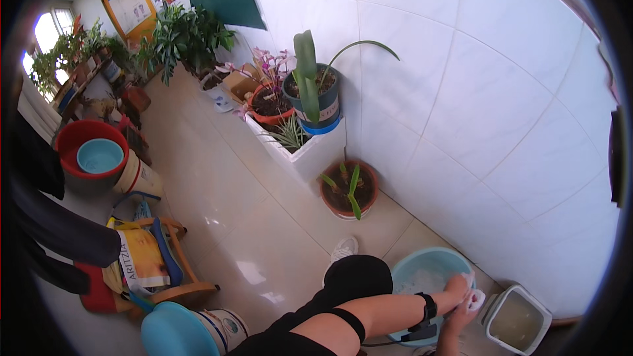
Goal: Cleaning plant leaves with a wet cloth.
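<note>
My left hand [456, 289] is over the right rim of a light-blue plastic basin [399, 269]. Cloudy, sudsy water [423, 279] lies in the basin. Bunched white cloth [475, 300] is gripped between my left hand and my right hand [461, 314], which is close beside it. Part of the cloth sticks up past my left fingers; the fingers hide much of the rest. A black band [428, 305] circles my left wrist. Below it hangs a black device [419, 333] with a cable, over the basin's near side.
Right of the basin stands a squarish pail [549, 317] of murky water. A potted plant [348, 188] and a white foam planter box [316, 158] line the tiled wall [395, 118]. At left are a wooden chair [183, 257], a red tub [63, 136] and another blue basin [173, 331].
</note>
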`<state>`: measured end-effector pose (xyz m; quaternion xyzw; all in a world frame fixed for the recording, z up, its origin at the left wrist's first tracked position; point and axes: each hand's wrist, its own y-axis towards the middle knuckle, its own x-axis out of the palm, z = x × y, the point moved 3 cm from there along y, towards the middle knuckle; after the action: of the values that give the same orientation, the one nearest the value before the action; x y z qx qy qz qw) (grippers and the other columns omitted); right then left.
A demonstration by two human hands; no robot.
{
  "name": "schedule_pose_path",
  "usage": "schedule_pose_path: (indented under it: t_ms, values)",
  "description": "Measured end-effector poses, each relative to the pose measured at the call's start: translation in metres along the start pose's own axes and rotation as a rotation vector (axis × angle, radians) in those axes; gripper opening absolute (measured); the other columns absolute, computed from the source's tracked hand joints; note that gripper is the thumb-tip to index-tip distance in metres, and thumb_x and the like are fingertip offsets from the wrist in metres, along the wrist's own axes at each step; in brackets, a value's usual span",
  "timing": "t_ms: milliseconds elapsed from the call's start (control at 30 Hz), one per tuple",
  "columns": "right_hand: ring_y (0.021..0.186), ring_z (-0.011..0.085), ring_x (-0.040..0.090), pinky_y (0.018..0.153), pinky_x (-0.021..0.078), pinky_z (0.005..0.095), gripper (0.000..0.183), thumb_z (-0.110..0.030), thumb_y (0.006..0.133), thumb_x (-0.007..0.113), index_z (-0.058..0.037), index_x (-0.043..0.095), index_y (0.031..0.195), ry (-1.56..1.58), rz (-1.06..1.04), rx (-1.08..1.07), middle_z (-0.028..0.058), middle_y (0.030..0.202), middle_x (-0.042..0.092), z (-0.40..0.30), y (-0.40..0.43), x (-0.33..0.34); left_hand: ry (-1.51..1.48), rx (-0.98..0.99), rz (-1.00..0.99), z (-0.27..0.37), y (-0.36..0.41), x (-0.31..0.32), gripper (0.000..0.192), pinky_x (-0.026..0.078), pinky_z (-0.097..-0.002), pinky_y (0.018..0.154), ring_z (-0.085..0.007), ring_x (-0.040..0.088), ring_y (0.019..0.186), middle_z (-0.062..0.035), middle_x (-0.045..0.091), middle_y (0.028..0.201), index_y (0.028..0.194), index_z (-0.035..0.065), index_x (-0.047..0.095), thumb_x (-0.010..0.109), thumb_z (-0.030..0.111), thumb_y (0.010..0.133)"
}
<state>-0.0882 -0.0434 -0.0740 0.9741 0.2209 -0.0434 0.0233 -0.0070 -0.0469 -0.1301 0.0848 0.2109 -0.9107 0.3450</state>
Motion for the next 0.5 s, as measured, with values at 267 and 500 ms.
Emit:
schedule_pose_path:
  t_ms: [267, 500]
  values:
    - [0.075, 0.0159, 0.053, 0.067, 0.0441, 0.0303, 0.019, -0.022, 0.093, 0.047, -0.0032, 0.049, 0.092, 0.107, 0.007, 0.312, 0.0066, 0.083, 0.054, 0.036, 0.017, -0.014, 0.013, -0.009, -0.078, 0.007, -0.028, 0.006, 0.048, 0.045, -0.0470, 0.071, -0.0402, 0.058, 0.081, -0.0255, 0.061, 0.086, 0.085, -0.0011, 0.062, 0.035, 0.037, 0.093]
    - [0.078, 0.0137, 0.052, 0.068, 0.0432, 0.0281, 0.016, -0.014, 0.091, 0.052, 0.0004, 0.049, 0.096, 0.105, -0.030, 0.204, 0.0064, 0.089, 0.054, -0.017, -0.018, 0.011, -0.059, -0.082, 0.090, -0.019, 0.005, -0.008, 0.043, 0.044, -0.0487, 0.077, -0.0427, 0.055, 0.089, -0.0254, 0.059, 0.094, 0.092, -0.0009, 0.058, 0.031, 0.033, 0.093]
